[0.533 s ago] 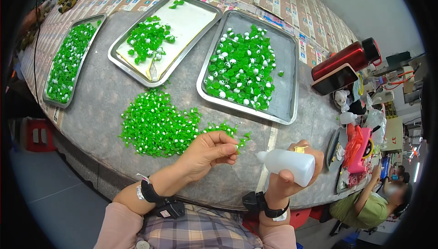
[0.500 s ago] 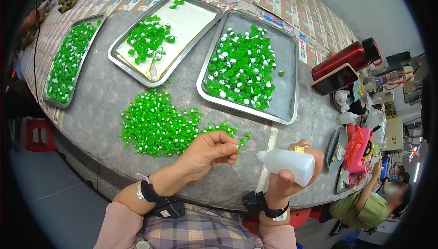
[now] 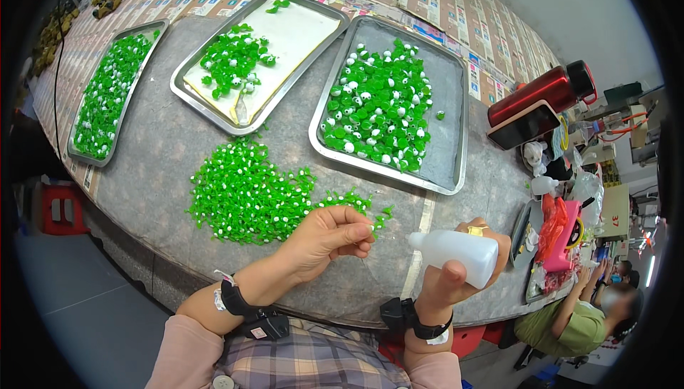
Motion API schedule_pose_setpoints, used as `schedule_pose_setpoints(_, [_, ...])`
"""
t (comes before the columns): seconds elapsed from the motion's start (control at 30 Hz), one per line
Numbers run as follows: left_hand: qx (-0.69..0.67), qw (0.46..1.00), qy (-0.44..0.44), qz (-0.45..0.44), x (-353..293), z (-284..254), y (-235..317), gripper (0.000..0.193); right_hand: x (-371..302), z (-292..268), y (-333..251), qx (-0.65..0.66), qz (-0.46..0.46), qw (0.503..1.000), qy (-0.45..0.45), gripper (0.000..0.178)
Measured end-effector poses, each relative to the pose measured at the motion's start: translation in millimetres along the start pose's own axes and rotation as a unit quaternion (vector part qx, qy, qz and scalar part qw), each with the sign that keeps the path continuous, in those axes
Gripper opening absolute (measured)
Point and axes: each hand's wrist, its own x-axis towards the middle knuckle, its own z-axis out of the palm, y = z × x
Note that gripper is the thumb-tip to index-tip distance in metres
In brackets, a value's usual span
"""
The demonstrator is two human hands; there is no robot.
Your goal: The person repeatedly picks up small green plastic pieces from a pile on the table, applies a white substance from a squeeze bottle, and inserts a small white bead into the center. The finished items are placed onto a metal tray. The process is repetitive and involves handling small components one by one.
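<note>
My left hand point(image 3: 324, 243) is closed in a pinch, thumb against forefinger, on a small green plastic piece point(image 3: 377, 227). Most of that piece is hidden by the fingertips. In my right hand point(image 3: 438, 293) is a translucent white squeeze bottle point(image 3: 462, 255), tilted onto its side. Its narrow nozzle points left at the pinched piece, with a gap between them. Just beyond my left hand lies a heap of small green pieces with white spots point(image 3: 246, 193), loose on the grey table covering point(image 3: 335, 296).
Behind the heap stand a metal tray point(image 3: 388, 181) of green-and-white ball pieces, a white-lined tray point(image 3: 299, 29) and a narrow tray point(image 3: 127, 115) of green pieces. At right are a red flask point(image 3: 531, 97), a phone point(image 3: 524, 125) and a pink holder point(image 3: 566, 236). A co-worker point(image 3: 577, 321) sits beyond.
The squeeze bottle in my right hand has drawn back slightly to the right, away from the pinched piece. My left hand has barely moved. The co-worker's hands have shifted.
</note>
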Motion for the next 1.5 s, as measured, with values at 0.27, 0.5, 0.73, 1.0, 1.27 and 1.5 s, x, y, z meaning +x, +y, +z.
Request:
schedule_pose_setpoints(0.27, [0.012, 1.0, 0.008, 0.011, -0.7, 0.9, 0.8, 0.009, 0.2, 2.2, 2.0, -0.035, -0.032, 0.999, 0.0, 0.058])
schedule_pose_setpoints(0.5, [0.115, 0.979, 0.035, 0.167, -0.9, 3.6, -2.7, 0.009, -0.6, 3.4, -6.9, -0.047, 0.016, 0.998, 0.026, 0.062])
schedule_pose_setpoints(0.73, [0.118, 0.976, 0.032, 0.178, -0.9, 4.0, -2.6, 0.01, -2.4, -0.4, 5.4, 0.023, -0.014, 1.0, -0.003, 0.055])
schedule_pose_setpoints(1.0, [0.125, 0.974, 0.045, 0.185, -1.0, 3.8, -2.1, 0.01, 2.6, -2.1, 5.2, -0.053, -0.018, 0.998, 0.04, 0.054])
schedule_pose_setpoints(1.27, [0.092, 0.977, 0.063, 0.18, -0.6, 4.3, -2.5, 0.009, 48.6, -71.1, 56.5, -0.062, 0.188, 0.98, -0.033, 0.026])
schedule_pose_setpoints(1.5, [0.095, 0.98, 0.053, 0.167, -1.9, 6.3, -1.9, 0.009, 25.5, -111.5, 108.6, -0.066, 0.26, 0.96, -0.083, 0.037])
